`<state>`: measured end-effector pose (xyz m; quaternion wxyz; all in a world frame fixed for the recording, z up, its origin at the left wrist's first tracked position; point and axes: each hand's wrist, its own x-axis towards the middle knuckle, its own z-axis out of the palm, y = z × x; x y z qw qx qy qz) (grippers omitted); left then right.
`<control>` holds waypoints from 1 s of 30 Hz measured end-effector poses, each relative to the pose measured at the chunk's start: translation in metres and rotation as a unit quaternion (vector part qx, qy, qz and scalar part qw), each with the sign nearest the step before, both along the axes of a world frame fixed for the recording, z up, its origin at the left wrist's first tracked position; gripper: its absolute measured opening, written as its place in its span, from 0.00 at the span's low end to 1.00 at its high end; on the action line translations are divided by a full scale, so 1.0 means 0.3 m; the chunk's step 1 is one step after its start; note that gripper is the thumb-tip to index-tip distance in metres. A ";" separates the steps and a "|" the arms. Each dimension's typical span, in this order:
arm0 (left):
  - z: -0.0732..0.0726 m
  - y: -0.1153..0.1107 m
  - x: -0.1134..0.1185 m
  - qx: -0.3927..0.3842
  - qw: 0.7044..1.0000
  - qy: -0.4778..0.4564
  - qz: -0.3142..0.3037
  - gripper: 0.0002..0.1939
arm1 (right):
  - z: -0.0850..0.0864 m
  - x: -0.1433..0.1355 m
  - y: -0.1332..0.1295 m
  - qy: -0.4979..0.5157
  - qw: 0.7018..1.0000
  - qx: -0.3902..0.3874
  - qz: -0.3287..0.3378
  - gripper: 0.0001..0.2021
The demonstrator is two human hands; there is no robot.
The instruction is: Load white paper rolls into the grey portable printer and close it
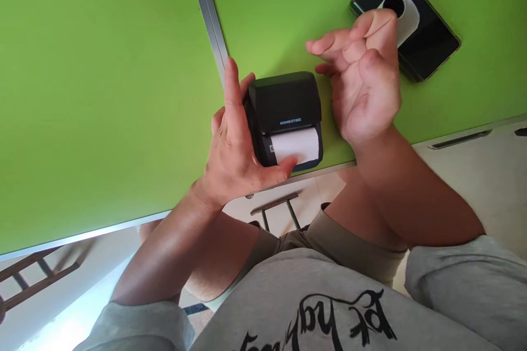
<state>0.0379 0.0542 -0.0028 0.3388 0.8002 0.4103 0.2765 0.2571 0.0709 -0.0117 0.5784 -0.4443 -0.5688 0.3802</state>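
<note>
A black label printer (pixel 285 100) with "NIIMBOT" lettering sits near the front edge of the green table. White paper (pixel 297 145) shows in its front slot. Around the printer's left side wraps my left hand (pixel 234 148), thumb at the front by the paper, index finger pointing up along the side and other fingers partly hidden behind. To the right, apart from the printer, my right hand (pixel 366 77) is raised with its palm turned up, fingers loosely bent and apart, holding nothing. Behind its fingertips a white paper roll (pixel 409 19) lies on a black phone (pixel 436 33).
The green tabletop (pixel 102 93) has a metal seam strip (pixel 208 11) running away left of the printer. Its metal front edge (pixel 90 235) passes just above my lap. Below are stools (pixel 274 204) on a pale floor.
</note>
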 end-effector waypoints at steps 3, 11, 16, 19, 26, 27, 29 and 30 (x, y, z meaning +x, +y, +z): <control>0.010 0.004 -0.011 0.003 0.999 0.005 -0.043 0.62 | -0.003 0.001 -0.010 -0.022 1.000 -0.005 0.022 0.14; 0.032 0.003 -0.015 0.011 1.000 0.004 -0.013 0.35 | 0.051 0.016 -0.015 -0.129 0.977 -0.042 0.162 0.21; 0.037 0.003 0.001 0.013 1.000 0.009 0.017 0.25 | 0.088 0.042 0.007 -0.168 0.954 -0.092 0.230 0.21; 0.034 0.004 0.003 0.024 1.000 -0.001 0.013 0.25 | 0.096 0.048 0.017 -0.188 0.945 -0.105 0.245 0.20; 0.029 0.007 0.005 0.007 1.000 -0.005 0.022 0.27 | 0.084 0.051 0.023 -0.196 0.941 -0.097 0.260 0.21; 0.028 0.006 0.004 0.005 1.000 -0.006 0.021 0.27 | 0.083 0.050 0.020 -0.195 0.942 -0.099 0.256 0.21; 0.026 0.000 -0.001 0.000 1.000 0.001 0.021 0.29 | 0.082 0.048 0.013 -0.195 0.944 -0.097 0.246 0.21; 0.025 -0.007 -0.006 -0.002 1.000 0.009 0.023 0.31 | 0.081 0.047 0.009 -0.197 0.946 -0.093 0.241 0.21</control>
